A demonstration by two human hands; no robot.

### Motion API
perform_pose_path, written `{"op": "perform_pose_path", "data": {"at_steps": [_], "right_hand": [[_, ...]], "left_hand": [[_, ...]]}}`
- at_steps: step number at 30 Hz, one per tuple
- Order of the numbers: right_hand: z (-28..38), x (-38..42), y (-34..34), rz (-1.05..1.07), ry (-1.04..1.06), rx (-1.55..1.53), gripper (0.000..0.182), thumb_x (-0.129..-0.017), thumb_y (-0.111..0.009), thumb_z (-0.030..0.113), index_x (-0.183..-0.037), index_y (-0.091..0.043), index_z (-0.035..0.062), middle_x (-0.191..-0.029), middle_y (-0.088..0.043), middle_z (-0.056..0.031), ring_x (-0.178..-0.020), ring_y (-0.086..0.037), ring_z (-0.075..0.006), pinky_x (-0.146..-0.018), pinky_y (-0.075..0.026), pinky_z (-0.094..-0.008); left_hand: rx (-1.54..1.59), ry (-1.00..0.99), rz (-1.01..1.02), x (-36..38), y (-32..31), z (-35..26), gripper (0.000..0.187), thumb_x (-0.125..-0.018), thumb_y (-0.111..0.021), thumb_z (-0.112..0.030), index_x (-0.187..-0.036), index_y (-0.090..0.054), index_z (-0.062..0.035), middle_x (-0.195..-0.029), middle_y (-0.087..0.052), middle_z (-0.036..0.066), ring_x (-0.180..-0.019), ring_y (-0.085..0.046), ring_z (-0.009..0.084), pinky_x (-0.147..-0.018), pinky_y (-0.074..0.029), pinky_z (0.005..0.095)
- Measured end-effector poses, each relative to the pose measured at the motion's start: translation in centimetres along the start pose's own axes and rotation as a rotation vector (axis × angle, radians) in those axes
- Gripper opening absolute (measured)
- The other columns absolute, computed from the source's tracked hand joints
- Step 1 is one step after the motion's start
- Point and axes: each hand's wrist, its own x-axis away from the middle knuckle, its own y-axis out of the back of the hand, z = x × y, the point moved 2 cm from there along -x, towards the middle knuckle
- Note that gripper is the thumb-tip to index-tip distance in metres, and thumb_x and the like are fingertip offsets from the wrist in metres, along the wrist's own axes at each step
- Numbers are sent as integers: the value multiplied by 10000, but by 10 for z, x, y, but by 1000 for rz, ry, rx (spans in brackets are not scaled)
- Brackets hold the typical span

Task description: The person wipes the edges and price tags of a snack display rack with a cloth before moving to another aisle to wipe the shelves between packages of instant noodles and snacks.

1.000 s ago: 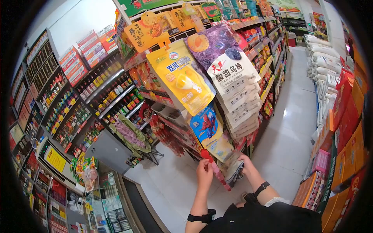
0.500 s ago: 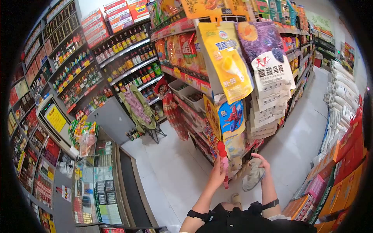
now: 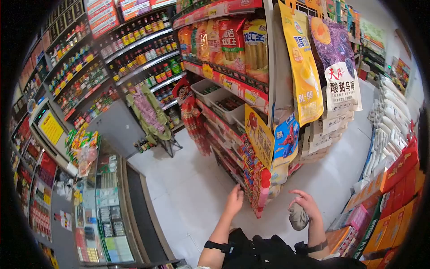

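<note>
My left hand (image 3: 234, 200) reaches toward the lower end of a hanging strip of red and pink snack packets (image 3: 260, 190) at the shelf end, fingers apart and holding nothing. My right hand (image 3: 306, 202) is closed on a crumpled grey cloth (image 3: 298, 217) a little to the right of the strip, near the floor. Both wrists wear black bands. Above the strip hang a blue Spider-Man bag (image 3: 286, 136), a yellow snack bag (image 3: 305, 76) and white plum bags (image 3: 342, 87).
A shelf unit (image 3: 224, 96) with trays and snacks stands ahead. Bottle shelves (image 3: 134, 49) line the back wall. A glass counter (image 3: 105, 201) sits at left, sacks (image 3: 387, 130) and red boxes (image 3: 401, 175) at right. White tiled floor (image 3: 188, 188) lies between.
The view swung left and down along the shelf. My left hand let go of the red strip and moved left of it. My right hand lowered with the cloth.
</note>
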Motion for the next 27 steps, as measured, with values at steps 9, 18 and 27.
{"op": "perform_pose_path", "data": {"at_steps": [9, 18, 27], "right_hand": [[-7, -11, -52, -383, 49, 92, 381, -802, -596, 123, -1154, -516, 4, -808, -634, -70, -781, -587, -123, -721, -462, -260], [-18, -47, -124, -791, 86, 171, 336, -791, -608, 115, -1100, -550, -5, -873, -606, -74, -829, -559, -126, -740, -457, -272], [-26, -68, -147, -995, 126, 161, 375, -861, -582, 189, -1170, -516, -13, -891, -621, -89, -828, -557, -124, -739, -452, -265]], "left_hand": [[8, -337, 45, -115, 44, -55, 358, -892, -468, -133, -1218, -441, 12, -1213, -481, 225, -1126, -467, 350, -911, -392, 377], [86, -416, 303, -179, 97, -52, 397, -865, -497, -120, -1224, -422, 32, -1173, -497, 221, -1083, -492, 339, -907, -391, 382], [136, -470, 379, -213, 55, -92, 466, -892, -519, -174, -1296, -355, -13, -1112, -481, 163, -923, -517, 249, -788, -440, 364]]}}
